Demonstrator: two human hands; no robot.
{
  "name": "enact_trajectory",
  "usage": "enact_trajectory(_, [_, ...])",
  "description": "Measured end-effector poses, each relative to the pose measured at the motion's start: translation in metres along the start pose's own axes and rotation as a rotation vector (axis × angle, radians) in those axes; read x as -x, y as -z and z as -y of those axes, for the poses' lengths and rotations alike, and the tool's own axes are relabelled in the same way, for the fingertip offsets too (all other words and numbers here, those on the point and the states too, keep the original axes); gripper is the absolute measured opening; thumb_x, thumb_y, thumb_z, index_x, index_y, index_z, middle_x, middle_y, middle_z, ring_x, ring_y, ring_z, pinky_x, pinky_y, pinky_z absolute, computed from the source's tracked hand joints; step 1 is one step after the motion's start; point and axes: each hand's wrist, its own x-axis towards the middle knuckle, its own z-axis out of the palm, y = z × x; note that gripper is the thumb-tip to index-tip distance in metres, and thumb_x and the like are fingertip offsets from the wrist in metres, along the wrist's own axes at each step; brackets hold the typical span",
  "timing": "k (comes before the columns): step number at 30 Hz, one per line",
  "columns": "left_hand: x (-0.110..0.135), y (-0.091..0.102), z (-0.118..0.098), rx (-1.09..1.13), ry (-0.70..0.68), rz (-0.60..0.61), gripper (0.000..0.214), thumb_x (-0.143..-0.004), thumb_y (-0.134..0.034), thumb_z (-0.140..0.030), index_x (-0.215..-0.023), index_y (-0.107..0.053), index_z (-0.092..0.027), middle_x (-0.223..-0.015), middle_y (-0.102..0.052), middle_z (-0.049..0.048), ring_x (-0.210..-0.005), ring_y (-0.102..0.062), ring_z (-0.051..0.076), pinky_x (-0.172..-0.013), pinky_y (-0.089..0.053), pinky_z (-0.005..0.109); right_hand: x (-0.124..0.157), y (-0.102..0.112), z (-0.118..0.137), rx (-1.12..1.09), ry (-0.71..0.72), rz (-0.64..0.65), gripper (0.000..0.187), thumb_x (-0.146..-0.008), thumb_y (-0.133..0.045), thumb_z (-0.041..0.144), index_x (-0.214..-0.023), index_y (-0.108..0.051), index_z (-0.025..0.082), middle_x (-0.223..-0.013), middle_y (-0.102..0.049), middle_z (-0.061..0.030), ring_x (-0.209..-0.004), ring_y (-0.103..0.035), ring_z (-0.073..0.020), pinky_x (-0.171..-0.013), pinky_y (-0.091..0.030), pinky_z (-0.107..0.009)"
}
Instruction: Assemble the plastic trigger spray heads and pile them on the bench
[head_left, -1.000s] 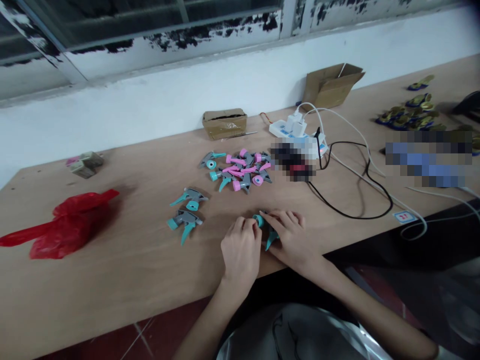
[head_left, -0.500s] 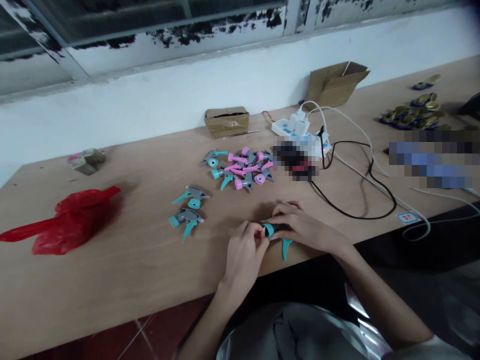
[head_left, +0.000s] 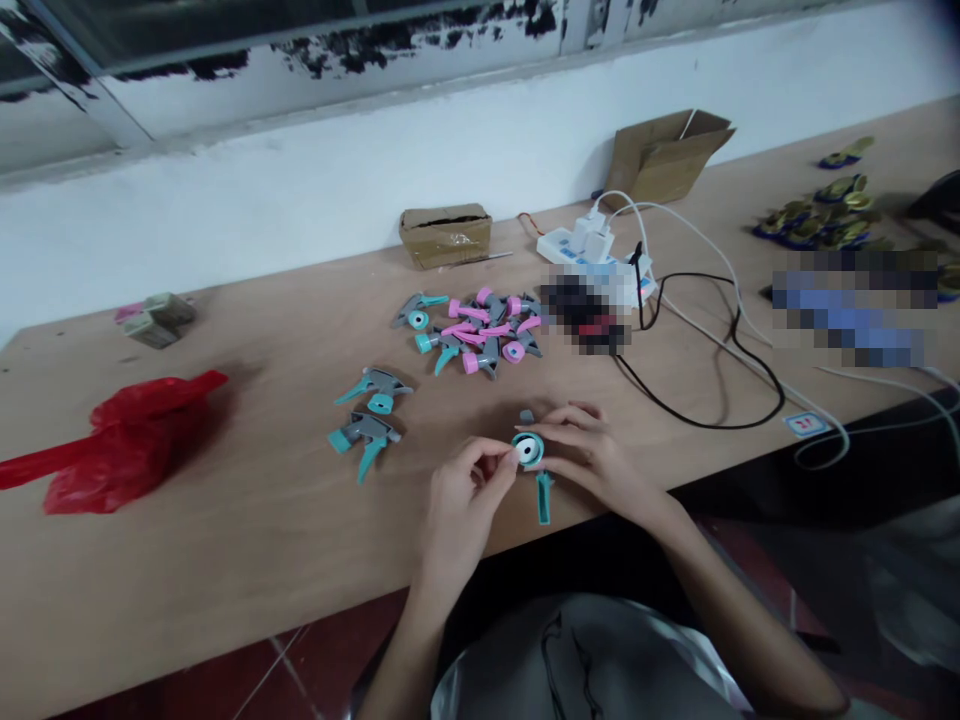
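A grey and teal trigger sprayer head [head_left: 531,455] is held near the table's front edge, its round teal collar facing me and its teal trigger hanging down. My right hand [head_left: 592,460] grips its body from the right. My left hand [head_left: 461,500] pinches at the collar with thumb and forefinger. Two finished-looking teal sprayer heads [head_left: 367,415] lie to the left. A pile of pink and teal sprayer heads [head_left: 476,335] lies further back.
A red plastic bag [head_left: 124,435] lies at the left. A small cardboard box [head_left: 445,235] and a larger open one [head_left: 664,155] stand by the wall. A power strip [head_left: 592,250] with black and white cables [head_left: 720,340] sits at the right. Gold and blue parts [head_left: 821,215] lie far right.
The sprayer head has been turned so its round collar now faces me and the trigger points down. My left fingers moved onto the collar.
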Motion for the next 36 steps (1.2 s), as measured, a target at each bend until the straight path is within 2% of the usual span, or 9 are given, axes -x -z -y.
enact_trajectory(4, [0.003,-0.003,-0.003,-0.169,-0.024,-0.082,0.022,-0.085,-0.052,-0.037,-0.074,-0.058,-0.018,-0.067,-0.053,-0.0021,-0.062,-0.049,0.011,-0.057,-0.037,0.022,0.0,-0.003,0.001,-0.024,-0.014,-0.022,0.037,-0.085,-0.055,0.034,-0.121,-0.053,0.032,-0.102,-0.061,-0.0023,-0.103,-0.054,-0.0178,-0.093,-0.034,-0.039])
enact_trajectory(10, [0.001,-0.007,-0.008,-0.229,-0.023,-0.225,0.017,-0.079,-0.061,-0.035,-0.08,-0.057,-0.018,-0.072,-0.054,-0.0015,-0.065,-0.053,0.012,-0.059,-0.042,0.023,0.003,-0.007,-0.006,-0.034,-0.013,-0.043,0.034,-0.086,-0.054,0.034,-0.12,-0.054,0.03,-0.103,-0.061,-0.003,-0.098,-0.056,-0.0175,-0.092,-0.033,-0.039])
enact_trajectory(13, [0.001,-0.008,-0.013,-0.215,-0.104,-0.193,0.008,-0.082,-0.058,-0.028,-0.082,-0.06,-0.02,-0.079,-0.055,-0.0007,-0.068,-0.055,0.01,-0.059,-0.044,0.021,0.003,-0.006,-0.008,-0.024,0.004,-0.051,0.033,-0.086,-0.054,0.034,-0.119,-0.055,0.029,-0.101,-0.061,-0.0033,-0.098,-0.056,-0.018,-0.092,-0.034,-0.04])
enact_trajectory(17, [0.002,-0.01,-0.019,-0.259,-0.162,-0.236,0.003,-0.081,-0.06,-0.02,-0.082,-0.062,-0.02,-0.082,-0.056,-0.0012,-0.068,-0.057,0.009,-0.058,-0.045,0.02,0.002,-0.004,-0.007,-0.012,-0.005,-0.055,0.032,-0.086,-0.054,0.034,-0.118,-0.056,0.028,-0.1,-0.061,-0.0036,-0.096,-0.056,-0.0181,-0.091,-0.033,-0.04])
enact_trajectory(25, [0.0,-0.011,-0.02,-0.372,-0.217,-0.271,0.008,-0.083,-0.06,-0.024,-0.089,-0.065,-0.025,-0.085,-0.058,-0.0022,-0.065,-0.06,0.008,-0.056,-0.045,0.02,0.001,-0.006,-0.007,-0.046,-0.015,-0.066,0.033,-0.086,-0.055,0.034,-0.119,-0.055,0.029,-0.101,-0.061,-0.003,-0.098,-0.056,-0.0179,-0.091,-0.034,-0.039])
enact_trajectory(29, [0.0,-0.013,-0.018,-0.393,-0.24,-0.322,0.003,-0.081,-0.062,-0.021,-0.083,-0.064,-0.021,-0.085,-0.057,-0.0012,-0.064,-0.059,0.008,-0.057,-0.045,0.02,0.001,-0.007,-0.009,-0.048,-0.026,-0.065,0.031,-0.085,-0.055,0.036,-0.115,-0.057,0.029,-0.105,-0.061,-0.0036,-0.101,-0.055,-0.0192,-0.091,-0.034,-0.04])
enact_trajectory(36, [-0.001,-0.016,-0.019,-0.484,-0.182,-0.245,0.007,-0.083,-0.058,-0.025,-0.085,-0.065,-0.024,-0.086,-0.059,-0.002,-0.064,-0.059,0.01,-0.056,-0.042,0.022,0.003,-0.005,-0.008,-0.038,-0.046,-0.051,0.035,-0.085,-0.055,0.034,-0.12,-0.054,0.029,-0.1,-0.062,-0.0024,-0.098,-0.055,-0.0175,-0.09,-0.033,-0.038])
